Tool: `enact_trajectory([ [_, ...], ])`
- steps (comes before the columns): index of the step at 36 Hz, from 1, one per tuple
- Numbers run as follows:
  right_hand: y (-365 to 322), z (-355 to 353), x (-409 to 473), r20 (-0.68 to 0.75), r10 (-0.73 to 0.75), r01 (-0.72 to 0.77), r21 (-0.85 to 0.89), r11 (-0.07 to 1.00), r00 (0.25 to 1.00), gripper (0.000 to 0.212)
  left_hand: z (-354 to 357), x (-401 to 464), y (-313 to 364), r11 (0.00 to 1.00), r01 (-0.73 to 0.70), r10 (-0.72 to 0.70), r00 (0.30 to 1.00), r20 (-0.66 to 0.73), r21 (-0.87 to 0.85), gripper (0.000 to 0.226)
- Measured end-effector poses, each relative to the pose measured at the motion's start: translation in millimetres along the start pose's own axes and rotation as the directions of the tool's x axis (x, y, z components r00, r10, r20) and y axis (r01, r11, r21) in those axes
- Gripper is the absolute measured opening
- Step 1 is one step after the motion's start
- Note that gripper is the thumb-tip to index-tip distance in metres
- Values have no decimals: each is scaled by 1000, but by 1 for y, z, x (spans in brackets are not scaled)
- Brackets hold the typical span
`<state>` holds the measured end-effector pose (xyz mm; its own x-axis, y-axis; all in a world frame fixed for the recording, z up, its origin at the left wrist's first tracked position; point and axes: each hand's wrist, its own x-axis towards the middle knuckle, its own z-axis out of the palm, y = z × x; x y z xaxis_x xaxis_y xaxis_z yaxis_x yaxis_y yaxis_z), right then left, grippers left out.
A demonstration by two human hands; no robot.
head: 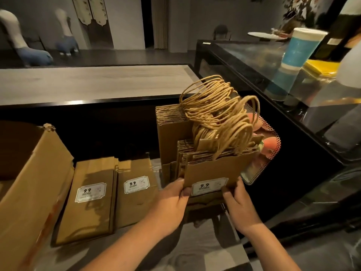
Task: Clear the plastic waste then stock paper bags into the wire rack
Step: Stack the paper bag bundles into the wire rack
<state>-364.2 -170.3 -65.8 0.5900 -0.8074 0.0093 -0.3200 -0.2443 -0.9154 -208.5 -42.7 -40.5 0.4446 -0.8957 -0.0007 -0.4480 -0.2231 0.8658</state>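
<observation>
Two bare hands clamp a thick upright bundle of brown kraft paper bags (213, 165) between them: the left hand (172, 200) pinches its lower left edge, thumb on the front face, and the right hand (237, 202) grips the lower right corner. Twisted paper-cord handles (218, 116) spill above the hands. A white "9.9" label (208, 186) sits on the front bag between the thumbs. Behind the held bundle stands another upright stack of brown bags (172, 124). Left of the left hand, two flat stacks of labelled brown bags (91, 196) lie beside an open corrugated cardboard box (29, 182). Any rack is hidden.
</observation>
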Motion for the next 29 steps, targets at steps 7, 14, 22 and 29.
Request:
enact_trajectory([
  [7,13,-1,9,134,92,-90,-16,996,987,25,3,4,-14,964,261,-263,933,245,41,27],
  [14,6,-2,4,51,69,-74,112,991,996,32,9,4,-17,986,158,-164,971,175,44,16],
  [22,1,0,5,-67,19,-4,213,977,998,31,5,9,-11,994,-12,0,994,114,108,32],
  [29,8,4,12,8,33,-34,100,994,999,37,10,14,-22,981,189,-173,954,245,-43,33],
])
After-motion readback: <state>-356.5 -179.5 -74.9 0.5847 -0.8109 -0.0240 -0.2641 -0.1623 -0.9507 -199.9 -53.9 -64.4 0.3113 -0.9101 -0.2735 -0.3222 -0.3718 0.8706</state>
